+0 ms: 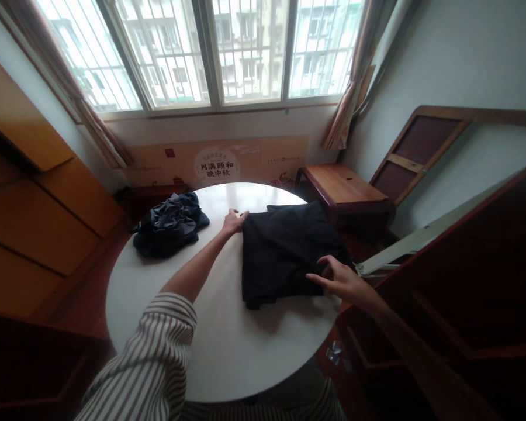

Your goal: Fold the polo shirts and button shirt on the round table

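Black cloth (pixel 284 251) is lying right of centre on white table (pixel 228 339), likely being straightened; left hand (pixel 235 222) is meeting its upper-left corner, can't tell if pinching; right hand (pixel 339 280) is gripping nothing, fingers parted, lower right; probably needing an edge grip next

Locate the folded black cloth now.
In the head view, the folded black cloth lies on the right half of the round white table, right of the crumpled dark cloth pile.

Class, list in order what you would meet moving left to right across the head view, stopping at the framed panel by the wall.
Orange-brown cabinet → crumpled dark clothes → left hand → black cloth → framed panel.
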Motion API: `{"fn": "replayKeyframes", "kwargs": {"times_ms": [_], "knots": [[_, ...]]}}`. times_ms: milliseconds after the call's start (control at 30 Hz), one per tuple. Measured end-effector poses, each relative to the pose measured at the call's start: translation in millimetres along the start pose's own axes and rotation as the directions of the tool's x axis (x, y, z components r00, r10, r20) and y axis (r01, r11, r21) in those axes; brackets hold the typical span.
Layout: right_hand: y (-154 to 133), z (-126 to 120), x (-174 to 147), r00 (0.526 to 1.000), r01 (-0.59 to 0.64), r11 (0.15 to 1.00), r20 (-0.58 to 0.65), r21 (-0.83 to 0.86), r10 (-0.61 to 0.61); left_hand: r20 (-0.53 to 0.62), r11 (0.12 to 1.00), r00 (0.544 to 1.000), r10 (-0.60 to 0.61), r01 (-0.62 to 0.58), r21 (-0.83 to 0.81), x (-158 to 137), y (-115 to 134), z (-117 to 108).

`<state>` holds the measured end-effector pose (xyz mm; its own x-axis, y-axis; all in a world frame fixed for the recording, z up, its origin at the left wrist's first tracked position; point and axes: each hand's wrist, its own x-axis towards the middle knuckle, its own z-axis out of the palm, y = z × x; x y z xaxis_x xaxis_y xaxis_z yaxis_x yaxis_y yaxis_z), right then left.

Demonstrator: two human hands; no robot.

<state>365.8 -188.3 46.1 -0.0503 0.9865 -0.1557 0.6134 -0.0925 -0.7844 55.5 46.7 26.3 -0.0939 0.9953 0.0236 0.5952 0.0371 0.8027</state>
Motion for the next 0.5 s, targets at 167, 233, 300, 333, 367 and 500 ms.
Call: {"fn": "replayKeyframes", "kwargs": {"times_ms": [167,233,300,333,367,500], "knots": [[-11,18,-19,0.998,-0.029,0.995,0.058,0.096,0.024,0.151,0.995,0.988,-0.016,0.0,0.102,-32,-6,1],[-17,25,-21,0.998,-0.036,0.987,0.05,0.156,0.028,0.203,0.997,0.978,0.042,-0.055,0.059,-44,-9,-1],[-23,30,-21,0.999,-0.016,0.982,0.039,0.19,0.009,0.202,0.996,0.975,0.093,-0.089,-0.024,-55,-15,-7],[-25,32,-21,0.999,-0.001,0.978,0.037,0.207,-0.006,0.187,0.994,0.977,0.104,-0.095,-0.057,-60,-19,-13],[-27,34,-21,0.999,0.012,0.974,0.037,0.227,-0.021,0.171,0.992,0.98,0.107,-0.094,-0.079,-65,-23,-21],[-36,41,-24,0.997,0.044,0.957,0.041,0.287,-0.058,0.1,0.989,0.991,0.086,-0.072,-0.132,-85,-45,-63]]}}
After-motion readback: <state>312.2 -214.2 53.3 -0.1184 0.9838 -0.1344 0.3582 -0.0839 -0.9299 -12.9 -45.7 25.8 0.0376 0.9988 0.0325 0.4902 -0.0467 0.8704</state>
